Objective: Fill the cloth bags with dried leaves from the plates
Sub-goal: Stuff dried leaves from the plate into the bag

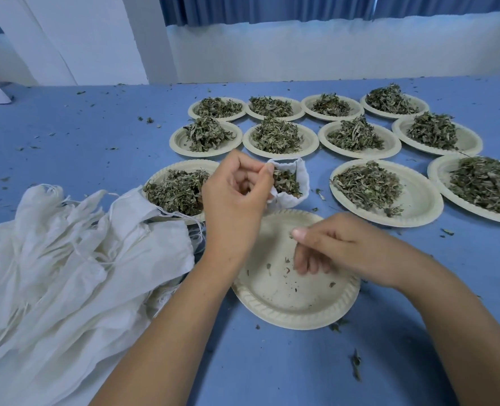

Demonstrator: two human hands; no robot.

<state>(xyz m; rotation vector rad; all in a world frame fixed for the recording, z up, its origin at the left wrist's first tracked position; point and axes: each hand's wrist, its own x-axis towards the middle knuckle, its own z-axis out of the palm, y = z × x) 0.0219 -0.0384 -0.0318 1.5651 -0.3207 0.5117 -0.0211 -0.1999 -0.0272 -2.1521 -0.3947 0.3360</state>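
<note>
Here, the left hand (237, 200) pinches the rim of a bag (300, 197), holding it open, with leaves (287, 183) inside. The right hand (339, 247) hovers over a nearly bare plate (287, 306), fingers curled down; whether it holds crumbs I cannot tell. To the left lie spare bags (67, 259); heaped plates (421, 206) stand beyond.

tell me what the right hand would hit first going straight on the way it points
Probably the left hand, near its wrist, which pinches the bag open. The right hand points up-left above the near-empty plate; its drooping fingers might brush that plate first, since depth is unclear.
</note>
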